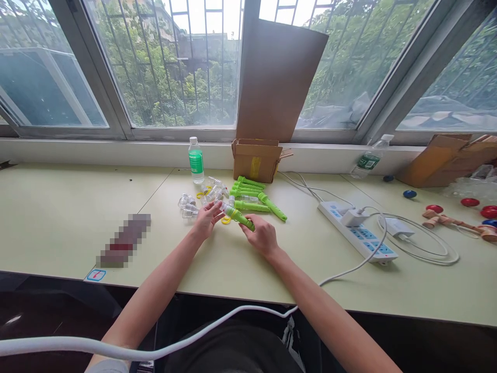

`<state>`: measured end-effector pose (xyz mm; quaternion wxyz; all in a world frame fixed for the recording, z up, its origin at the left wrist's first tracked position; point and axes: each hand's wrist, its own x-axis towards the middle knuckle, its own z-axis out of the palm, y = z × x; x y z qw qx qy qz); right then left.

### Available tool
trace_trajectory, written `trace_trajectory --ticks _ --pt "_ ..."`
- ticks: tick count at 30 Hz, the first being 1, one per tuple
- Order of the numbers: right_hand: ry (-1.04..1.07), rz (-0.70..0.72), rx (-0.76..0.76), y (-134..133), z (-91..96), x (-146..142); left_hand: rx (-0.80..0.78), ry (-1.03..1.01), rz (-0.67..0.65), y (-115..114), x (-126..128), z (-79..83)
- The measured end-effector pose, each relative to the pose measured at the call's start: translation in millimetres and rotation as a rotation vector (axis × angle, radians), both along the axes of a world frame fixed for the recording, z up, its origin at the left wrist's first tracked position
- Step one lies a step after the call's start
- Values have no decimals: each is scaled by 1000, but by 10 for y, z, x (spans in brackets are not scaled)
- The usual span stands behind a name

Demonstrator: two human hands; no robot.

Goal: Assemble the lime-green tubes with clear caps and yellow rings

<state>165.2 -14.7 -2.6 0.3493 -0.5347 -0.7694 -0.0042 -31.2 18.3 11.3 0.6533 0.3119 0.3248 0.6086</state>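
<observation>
The pale table (70,191) spans the middle of the frame before you, with a white power strip (359,234) at centre right and a cardboard box (254,165) at upper centre. Near the centre, your right hand (262,235) grips the green end of a green-and-clear tube (235,214), while your left hand (207,221) pinches its clear end. Around it lie green handles (254,206), clear plastic parts (189,211) and a yellow ring (225,220).

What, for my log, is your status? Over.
Left hand on clear end, right hand on green end of tube. Loose green pieces just beyond. White cable crosses left forearm in view.
</observation>
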Motion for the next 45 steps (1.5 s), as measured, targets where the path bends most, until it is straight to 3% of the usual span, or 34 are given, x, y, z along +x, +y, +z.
trace_trajectory --ticks 10,20,22,27,33,36,39,45 --pt "96 86 -95 -26 40 3 -9 28 19 -14 -13 30" --pt "506 232 -355 -55 96 -66 27 49 24 -17 -44 73" --pt "596 255 -453 -58 113 -71 40 52 18 -8 -50 64" --pt "831 328 -872 -62 175 -41 51 58 27 -5 -49 58" --pt "939 377 -1130 -59 272 24 85 51 -5 -13 -42 64" --pt "922 357 -1102 -68 282 2 90 34 -13 -4 -37 52" --pt "825 315 -940 -73 241 -43 82 7 -36 -1 -27 33" --pt "329 90 -284 -60 90 -59 30 36 -41 -10 -5 -9"
